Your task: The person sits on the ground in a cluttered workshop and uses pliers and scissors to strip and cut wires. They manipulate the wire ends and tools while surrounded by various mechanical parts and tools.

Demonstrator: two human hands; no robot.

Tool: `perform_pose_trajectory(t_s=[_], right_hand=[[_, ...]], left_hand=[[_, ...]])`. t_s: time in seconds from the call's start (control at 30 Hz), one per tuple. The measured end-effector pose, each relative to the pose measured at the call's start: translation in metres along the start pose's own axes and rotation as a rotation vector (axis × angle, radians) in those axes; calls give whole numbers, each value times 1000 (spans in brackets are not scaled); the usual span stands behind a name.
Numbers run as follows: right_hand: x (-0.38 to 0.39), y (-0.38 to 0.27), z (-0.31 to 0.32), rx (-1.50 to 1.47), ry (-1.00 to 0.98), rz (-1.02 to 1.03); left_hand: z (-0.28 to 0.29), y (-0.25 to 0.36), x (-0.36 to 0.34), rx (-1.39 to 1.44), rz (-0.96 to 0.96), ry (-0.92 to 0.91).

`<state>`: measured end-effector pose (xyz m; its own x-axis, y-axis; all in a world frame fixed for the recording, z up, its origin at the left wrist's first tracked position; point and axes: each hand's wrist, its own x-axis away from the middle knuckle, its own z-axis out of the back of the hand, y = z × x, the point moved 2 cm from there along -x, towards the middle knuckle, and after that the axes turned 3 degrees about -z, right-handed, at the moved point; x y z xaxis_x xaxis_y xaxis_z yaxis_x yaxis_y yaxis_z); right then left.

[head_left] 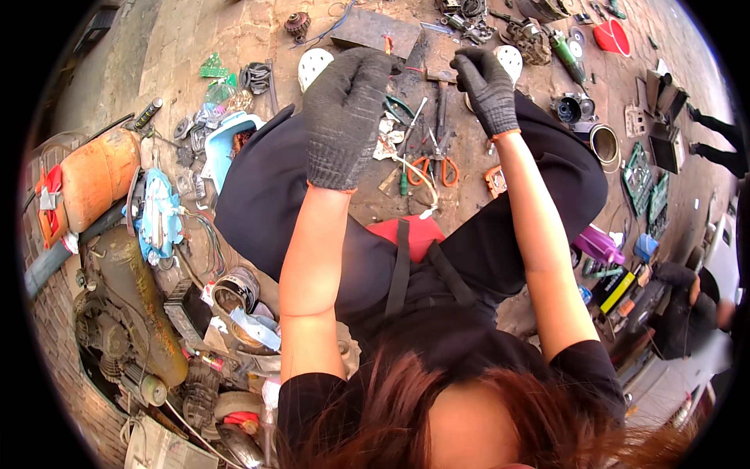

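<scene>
My left hand (344, 117), in a dark knitted glove, is closed above the ground between my knees. A small red-orange bit shows by its fingertips, too small to name. My right hand (488, 94), gloved alike, has its fingers curled in a pinch to the right; what it holds, if anything, I cannot make out. Below and between the hands lie a hammer (441, 109), orange-handled scissors (448, 170), a screwdriver (414, 123) and dark green-handled pliers (399, 111). A flat dark metal slab (371, 30) rests just beyond my left hand.
Left stand an orange gas cylinder (101, 184), a light blue basin (223, 144) and a rusty yellowish cylinder (129, 297). A green angle grinder (568, 56), a red bucket (612, 37) and circuit boards (639, 178) lie right. Another person (687, 309) is at the right edge.
</scene>
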<state>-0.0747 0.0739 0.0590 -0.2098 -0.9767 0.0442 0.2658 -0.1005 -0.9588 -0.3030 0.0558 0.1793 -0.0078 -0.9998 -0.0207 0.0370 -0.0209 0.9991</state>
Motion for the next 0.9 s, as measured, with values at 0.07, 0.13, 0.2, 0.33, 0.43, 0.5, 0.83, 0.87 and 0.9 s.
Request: perform_pose_trajectory(t_s=[0.07, 0.13, 0.2, 0.33, 0.43, 0.5, 0.83, 0.87, 0.9], right_hand=[[3, 74, -4, 411, 15, -121], [32, 155, -11, 593, 1, -496], [88, 213, -22, 682, 71, -792], [187, 235, -63, 456, 245, -896], [196, 239, -73, 764, 37, -1132], [198, 269, -70, 765, 70, -1038], [168, 217, -75, 859, 170, -936], [167, 228, -68, 790, 213, -997], [171, 251, -59, 719, 261, -1057]], left_hand=[[6, 3, 1, 86, 84, 49], [11, -2, 0, 170, 112, 55], [13, 0, -2, 171, 157, 79], [27, -4, 3, 161, 247, 158], [32, -5, 8, 153, 272, 158], [34, -1, 4, 139, 325, 90], [29, -8, 7, 225, 362, 112], [28, -8, 7, 272, 382, 95], [25, -9, 6, 322, 403, 73]])
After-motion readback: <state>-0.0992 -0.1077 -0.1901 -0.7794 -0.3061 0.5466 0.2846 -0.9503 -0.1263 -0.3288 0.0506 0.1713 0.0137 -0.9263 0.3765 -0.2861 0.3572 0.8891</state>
